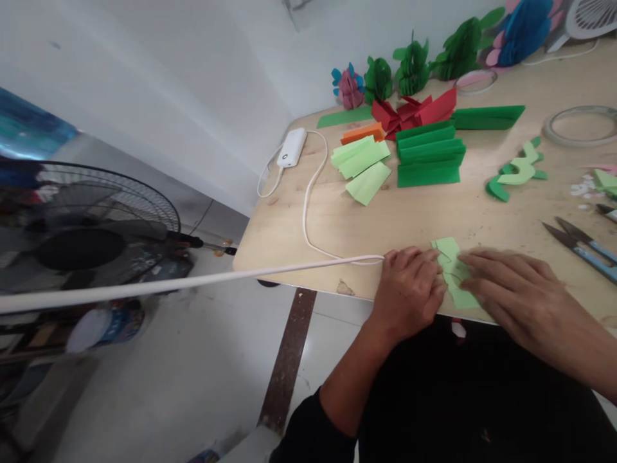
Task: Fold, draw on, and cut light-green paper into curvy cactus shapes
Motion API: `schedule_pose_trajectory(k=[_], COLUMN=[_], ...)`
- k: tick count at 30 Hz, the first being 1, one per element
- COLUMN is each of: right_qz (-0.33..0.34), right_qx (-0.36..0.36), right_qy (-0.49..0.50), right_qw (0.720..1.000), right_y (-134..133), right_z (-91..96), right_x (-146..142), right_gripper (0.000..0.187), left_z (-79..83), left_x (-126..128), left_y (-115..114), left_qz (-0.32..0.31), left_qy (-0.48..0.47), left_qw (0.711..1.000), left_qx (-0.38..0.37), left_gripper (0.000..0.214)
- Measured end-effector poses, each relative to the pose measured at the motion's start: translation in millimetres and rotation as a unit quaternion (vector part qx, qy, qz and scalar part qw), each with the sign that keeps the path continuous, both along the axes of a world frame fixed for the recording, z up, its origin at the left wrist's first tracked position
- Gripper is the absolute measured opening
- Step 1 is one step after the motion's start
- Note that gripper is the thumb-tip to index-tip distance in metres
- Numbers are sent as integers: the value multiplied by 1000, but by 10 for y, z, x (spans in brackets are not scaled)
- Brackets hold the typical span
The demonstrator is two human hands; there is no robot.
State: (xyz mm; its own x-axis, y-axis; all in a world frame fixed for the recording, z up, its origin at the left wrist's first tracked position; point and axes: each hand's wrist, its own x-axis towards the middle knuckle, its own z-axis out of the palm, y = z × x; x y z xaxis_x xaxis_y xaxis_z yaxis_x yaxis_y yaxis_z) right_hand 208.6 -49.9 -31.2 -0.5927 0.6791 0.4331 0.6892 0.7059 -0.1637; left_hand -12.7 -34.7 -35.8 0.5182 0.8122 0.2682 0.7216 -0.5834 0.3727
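Some light-green paper lies, presumably steadied, between left hand curled at nine o'clock, pinch unclear, and right hand spread at three.

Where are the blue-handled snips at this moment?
In the head view, the blue-handled snips lie on the table at the picture's right edge, just beyond the person's right hand and below the larger tape roll.

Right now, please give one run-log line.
left hand: at light-green paper, left edge; right hand: on its right side; snips: on table
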Motion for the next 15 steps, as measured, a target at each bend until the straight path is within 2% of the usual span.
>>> schedule_pose_trajectory(k=[11,15], right_qz=[14,24], right_qx=[25,37], right_qy=[5,-2], right_qw=[1000,999], right_y=[25,30], right_z=[-13,-2], right_x=[12,17], right_gripper=[21,20], left_z=[-63,-58], left_x=[-4,3], left_y=[2,12], left_qz=[-9,-11], left_qy=[-31,-16], left_qw=[999,999], left_qx=[37,31], left_gripper=[22,21])
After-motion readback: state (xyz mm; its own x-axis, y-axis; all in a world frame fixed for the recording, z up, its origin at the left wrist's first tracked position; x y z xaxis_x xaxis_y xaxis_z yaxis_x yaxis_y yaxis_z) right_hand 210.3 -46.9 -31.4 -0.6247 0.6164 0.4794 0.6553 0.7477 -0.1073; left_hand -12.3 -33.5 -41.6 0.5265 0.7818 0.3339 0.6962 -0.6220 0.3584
